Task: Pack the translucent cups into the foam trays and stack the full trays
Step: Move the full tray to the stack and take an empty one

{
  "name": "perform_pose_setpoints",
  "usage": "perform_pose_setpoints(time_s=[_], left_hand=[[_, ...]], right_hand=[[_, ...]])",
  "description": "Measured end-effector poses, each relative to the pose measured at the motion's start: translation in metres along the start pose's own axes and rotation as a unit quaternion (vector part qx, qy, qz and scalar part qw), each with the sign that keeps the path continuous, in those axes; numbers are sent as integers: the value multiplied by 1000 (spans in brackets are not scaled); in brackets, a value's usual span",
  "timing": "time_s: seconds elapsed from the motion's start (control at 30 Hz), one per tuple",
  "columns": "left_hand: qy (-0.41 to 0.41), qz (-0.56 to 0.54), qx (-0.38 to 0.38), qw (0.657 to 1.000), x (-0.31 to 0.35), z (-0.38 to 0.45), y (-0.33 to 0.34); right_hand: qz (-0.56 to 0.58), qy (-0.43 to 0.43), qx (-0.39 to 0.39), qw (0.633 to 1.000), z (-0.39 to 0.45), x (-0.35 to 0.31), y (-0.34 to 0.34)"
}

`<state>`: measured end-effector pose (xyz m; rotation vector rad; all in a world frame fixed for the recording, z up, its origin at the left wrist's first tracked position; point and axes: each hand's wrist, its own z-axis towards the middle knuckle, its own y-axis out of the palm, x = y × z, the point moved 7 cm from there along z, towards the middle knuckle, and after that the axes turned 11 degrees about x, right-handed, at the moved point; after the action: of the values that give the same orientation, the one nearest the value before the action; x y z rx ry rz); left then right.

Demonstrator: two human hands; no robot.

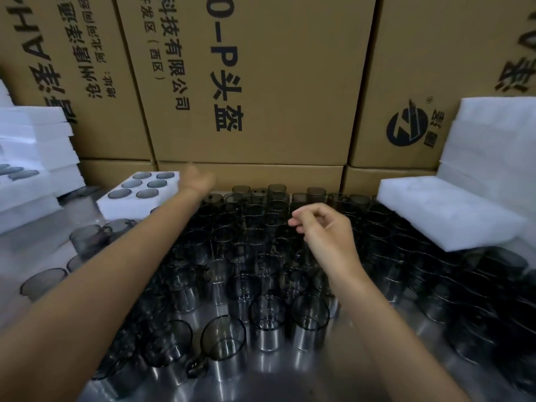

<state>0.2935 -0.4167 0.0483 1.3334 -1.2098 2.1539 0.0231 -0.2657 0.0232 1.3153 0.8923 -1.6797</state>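
Clearly, six cups point(144, 185) fill one foam tray point(121, 208); two hands point(324, 230) hover.

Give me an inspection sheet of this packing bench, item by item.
Surface: shiny metal bench, mostly covered.
Job's things: translucent cups standing packed together; foam tray at far left, six holes seen filled; filled trays stacked far left; foam pads at right.
Clutter: loose cups at left edge.
Grippers: left hand blurred beside the tray, grip unclear; right hand above the cups, fingers loosely curled, holding nothing.
Cables: nothing seen.
Surroundings: printed cardboard cartons behind.
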Motion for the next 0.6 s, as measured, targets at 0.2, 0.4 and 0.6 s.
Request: perform_pose_setpoints(time_s=[0.2, 0.4, 0.6], left_hand=[[172, 13, -178, 969, 66, -130, 61], [297, -21, -301, 906, 132, -250, 144], [336, 19, -347, 875, 168, -308, 212]], right_hand=[[-231, -92, 34, 968, 24, -14, -86], [-490, -110, 116, 857, 78, -9, -186], [-624, -91, 79, 772, 101, 31, -216]])
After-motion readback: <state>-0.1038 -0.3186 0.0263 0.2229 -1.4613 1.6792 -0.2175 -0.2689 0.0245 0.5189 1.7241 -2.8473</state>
